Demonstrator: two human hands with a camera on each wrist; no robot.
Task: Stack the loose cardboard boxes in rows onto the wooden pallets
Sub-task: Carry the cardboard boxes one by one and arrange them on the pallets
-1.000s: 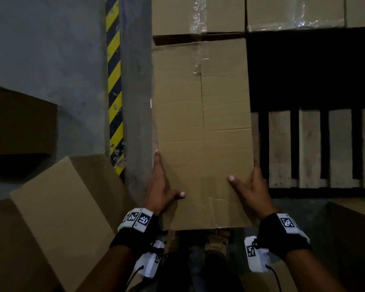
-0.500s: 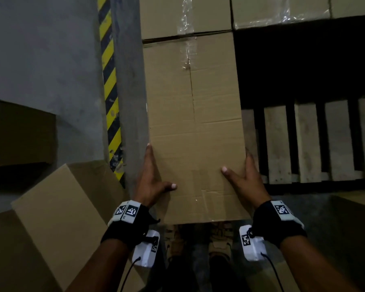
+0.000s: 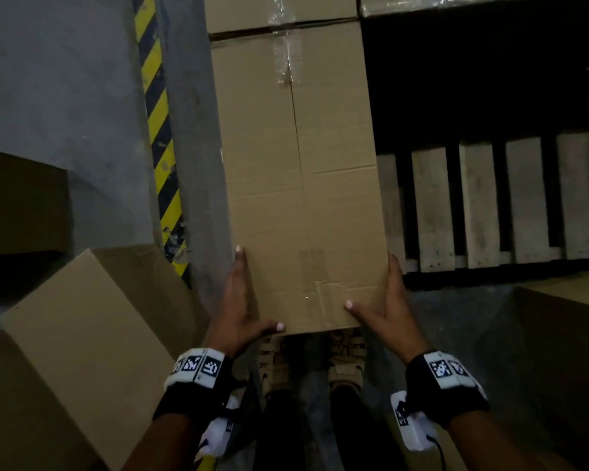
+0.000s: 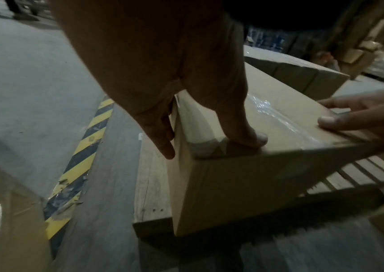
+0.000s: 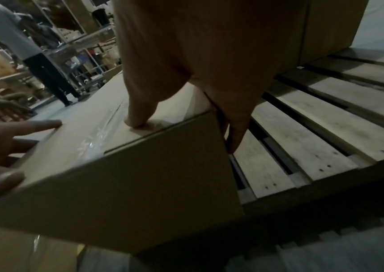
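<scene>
Box (image 3: 303, 198) on the pallet's (image 3: 483, 198) near-left corner, left hand (image 3: 242, 314) and right hand (image 3: 390, 305) pressing its sides flat-fingered; if it overhangs, it may tip

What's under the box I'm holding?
The wooden pallet: its boards show beside the cardboard box on both sides. The boards directly beneath are covered, so contact cannot be seen.
</scene>
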